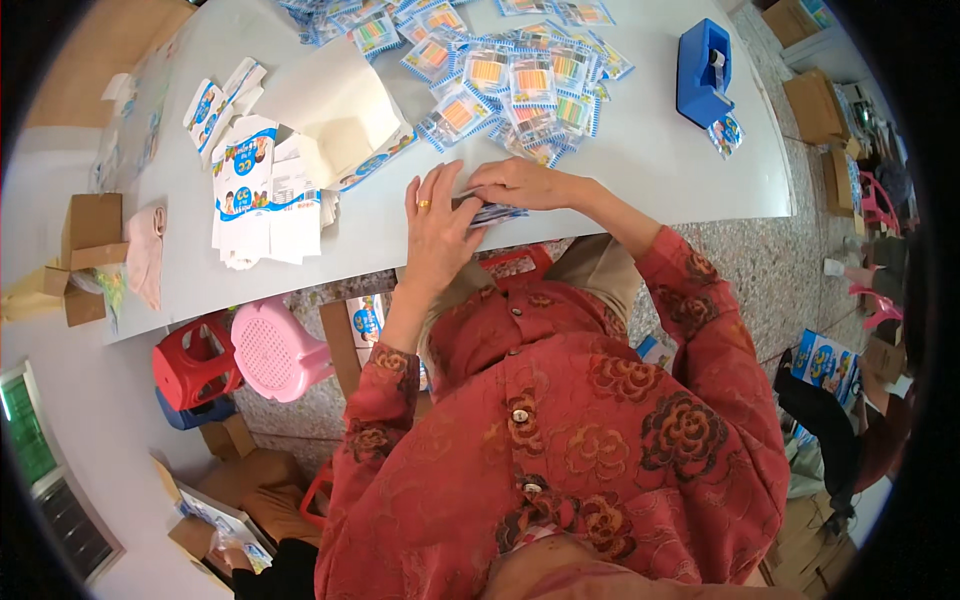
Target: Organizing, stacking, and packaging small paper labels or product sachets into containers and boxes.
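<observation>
Spreading wide beyond the grip, the white surface [640, 170] carries everything here, and its near edge runs just under both hands. Further out from the grip, toward the far side, lies a loose heap of small blister packs [520, 80] with orange, yellow and green strips inside, many overlapping. Off to the left of the grip sits a large flattened white carton [335, 105], and beside that a stack of flat printed box blanks [262, 190] in white and blue, well apart from the hands. Far out to the right of the grip stands a blue tape dispenser [703, 72], with a single small pack just beside it. Below the surface edge, left of the grip, a pink plastic stool [275, 350] and a red one stand on the floor. At the grip itself, the left hand [440, 232], wearing a ring, and the right hand [520, 185] meet fingertip to fingertip, both closed on a small flat packet [495, 212] with a blue edge, held just above the surface near its front rim; most of the packet is hidden between the fingers.
</observation>
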